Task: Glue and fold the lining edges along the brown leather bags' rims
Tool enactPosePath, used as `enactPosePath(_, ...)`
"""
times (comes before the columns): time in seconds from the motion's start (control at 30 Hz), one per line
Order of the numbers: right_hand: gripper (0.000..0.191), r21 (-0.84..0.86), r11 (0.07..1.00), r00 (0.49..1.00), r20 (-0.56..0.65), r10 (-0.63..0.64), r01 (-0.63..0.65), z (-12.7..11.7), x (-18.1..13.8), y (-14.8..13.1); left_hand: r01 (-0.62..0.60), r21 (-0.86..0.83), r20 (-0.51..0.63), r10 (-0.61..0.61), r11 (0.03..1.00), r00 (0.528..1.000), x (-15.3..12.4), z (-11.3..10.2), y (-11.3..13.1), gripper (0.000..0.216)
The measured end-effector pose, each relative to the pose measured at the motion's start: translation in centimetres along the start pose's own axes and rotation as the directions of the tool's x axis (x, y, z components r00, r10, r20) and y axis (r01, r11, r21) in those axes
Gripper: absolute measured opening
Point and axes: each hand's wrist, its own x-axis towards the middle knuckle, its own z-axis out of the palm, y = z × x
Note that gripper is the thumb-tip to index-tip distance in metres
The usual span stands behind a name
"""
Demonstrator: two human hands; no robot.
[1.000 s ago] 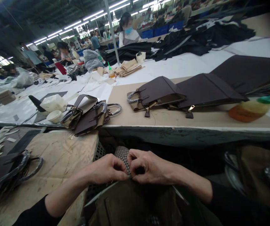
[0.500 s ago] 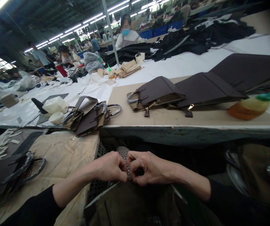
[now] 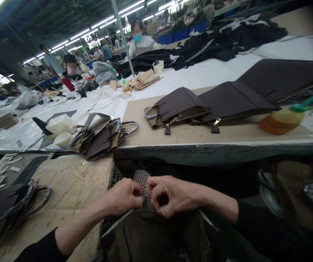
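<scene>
Olive-brown fabric bag body (image 3: 142, 233), low and central, below the long white-and-tan worktable (image 3: 183, 154). Left hand (image 3: 125, 198) and right hand (image 3: 171, 194): thumbs and fingertips pinching its upper rim, close together; finer detail hidden. Probable hazard: uneven tugging, puckering that rim.

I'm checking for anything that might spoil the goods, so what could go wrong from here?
The bottle of amber liquid stands close by the brown bags; if knocked, it might leak onto them.

The small bag pile juts over the front edge of the table, so a bump could tip it off.

The left hand and right hand pinch at the rim of the olive-brown bag; a slipping grip might crease it.
</scene>
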Motion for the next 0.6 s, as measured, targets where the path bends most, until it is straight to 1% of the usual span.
enactPosePath(0.1,0.011,-0.008,1.000,0.999,-0.053,-0.010,0.010,-0.1,-0.2,0.2,0.013,-0.123,0.053,-0.007,0.992,0.999,-0.3,-0.1,-0.5,0.027)
enactPosePath(0.17,0.010,-0.033,0.999,0.998,-0.058,-0.022,0.020,-0.2,-0.2,0.3,0.033,-0.236,0.062,-0.019,0.971,0.998,-0.6,-0.1,-0.5,0.031)
enactPosePath(0.23,0.010,-0.079,0.997,0.998,-0.056,-0.026,0.022,-0.3,-0.3,0.2,0.046,-0.317,0.056,-0.030,0.947,0.998,-1.1,-0.1,-0.3,0.037)
enactPosePath(0.3,0.011,-0.132,0.991,0.998,-0.063,-0.001,-0.007,-0.3,-0.4,0.0,0.036,-0.370,0.020,-0.031,0.928,0.999,-1.8,0.0,0.0,0.040)
enactPosePath(0.37,0.018,-0.152,0.987,0.997,-0.068,0.042,-0.052,-0.4,-0.6,-0.3,0.039,-0.429,-0.006,-0.046,0.902,0.999,-2.8,0.0,0.2,0.043)
enactPosePath(0.4,0.024,-0.142,0.987,0.996,-0.066,0.061,-0.070,-0.5,-0.7,-0.6,0.054,-0.465,0.000,-0.061,0.884,0.998,-3.3,0.1,0.3,0.048)
enactPosePath(0.47,0.036,-0.126,0.988,0.995,-0.055,0.078,-0.084,-0.5,-0.8,-1.0,0.104,-0.540,0.046,-0.094,0.835,0.995,-4.5,0.2,0.3,0.058)
enactPosePath(0.5,0.037,-0.138,0.987,0.996,-0.049,0.077,-0.083,-0.6,-0.7,-1.2,0.126,-0.565,0.069,-0.105,0.816,0.992,-5.0,0.3,0.2,0.059)
enactPosePath(0.53,0.035,-0.169,0.983,0.997,-0.043,0.069,-0.075,-0.6,-0.6,-1.3,0.143,-0.575,0.080,-0.119,0.805,0.990,-5.6,0.5,0.2,0.056)
enactPosePath(0.6,0.024,-0.267,0.963,0.999,-0.025,0.023,-0.029,-0.6,-0.1,-1.4,0.178,-0.564,0.076,-0.164,0.806,0.983,-6.4,0.9,0.2,0.043)
